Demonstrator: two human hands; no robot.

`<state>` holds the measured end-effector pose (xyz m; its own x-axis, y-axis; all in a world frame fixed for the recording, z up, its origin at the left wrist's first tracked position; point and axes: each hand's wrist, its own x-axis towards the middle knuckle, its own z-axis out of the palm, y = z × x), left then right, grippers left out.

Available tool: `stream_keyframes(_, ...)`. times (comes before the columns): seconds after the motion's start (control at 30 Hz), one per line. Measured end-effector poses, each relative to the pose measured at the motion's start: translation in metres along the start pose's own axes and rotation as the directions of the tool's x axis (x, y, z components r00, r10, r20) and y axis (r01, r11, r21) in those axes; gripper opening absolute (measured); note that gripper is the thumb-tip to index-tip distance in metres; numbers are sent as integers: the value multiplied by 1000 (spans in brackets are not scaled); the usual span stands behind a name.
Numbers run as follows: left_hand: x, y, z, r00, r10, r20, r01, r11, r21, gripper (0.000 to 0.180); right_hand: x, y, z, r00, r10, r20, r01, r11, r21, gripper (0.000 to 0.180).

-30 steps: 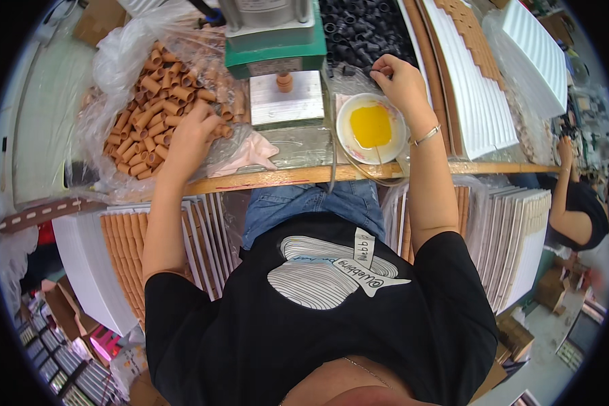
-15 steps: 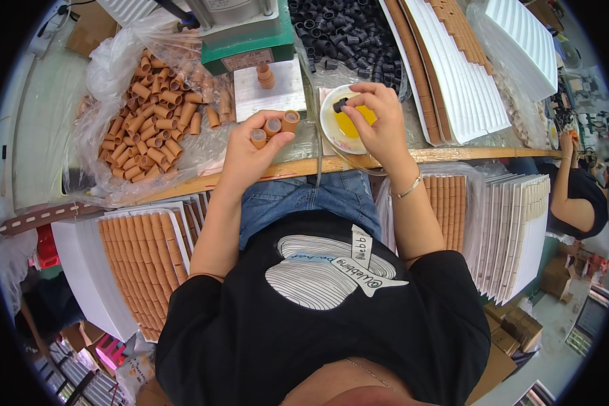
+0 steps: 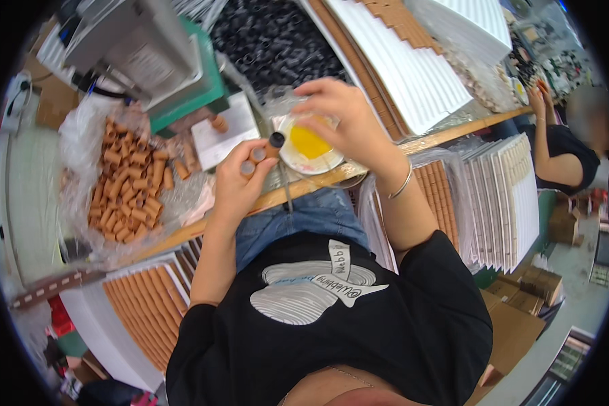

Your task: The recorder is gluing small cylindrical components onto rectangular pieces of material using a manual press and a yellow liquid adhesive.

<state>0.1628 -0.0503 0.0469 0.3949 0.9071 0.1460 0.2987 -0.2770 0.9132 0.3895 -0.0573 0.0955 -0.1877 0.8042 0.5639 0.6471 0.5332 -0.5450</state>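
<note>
Bordering the bowl (image 3: pixel 305 164): black caps (image 3: pixel 271 51), metal plate (image 3: pixel 211 145)

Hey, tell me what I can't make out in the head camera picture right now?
All in the head view:
- Right hand: blurred, so whether it pinches anything is unclear.
- Bowl: far side partly hidden by the right hand.
- Brown tubes: lower ends hidden by the left hand.
- Grey machine: top cut off by the upper edge.
- Co-worker's hands: too small to read their grip.

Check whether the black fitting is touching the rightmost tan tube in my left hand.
Touching. The head view shows the black fitting at the upper end of the rightmost tan tube in the left hand, with no gap between them.
</note>
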Motion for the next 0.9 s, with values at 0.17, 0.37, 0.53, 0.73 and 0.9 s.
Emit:
stream_keyframes(0.17,1,-15,-5,997,-64,39,70,985,-159,23,20,149,-85,816,438,-378,-543,805,-239,29)
stream_keyframes(0.37,3,-12,-12,987,-160,29,161,948,-274,24,51,240,-96,604,633,-484,-797,493,-350,42)
stream_keyframes(0.53,10,0,-23,992,-115,-46,112,992,-61,27,44,270,-102,670,562,-486,-743,507,-438,43)
stream_keyframes(0.73,19,-1,-33,988,24,-152,1,986,165,30,22,101,-79,898,381,-222,-412,904,-117,21)
stream_keyframes(0.9,25,11,-44,991,116,-73,-100,976,194,29,15,-1,12,989,83,123,-79,996,-39,47)
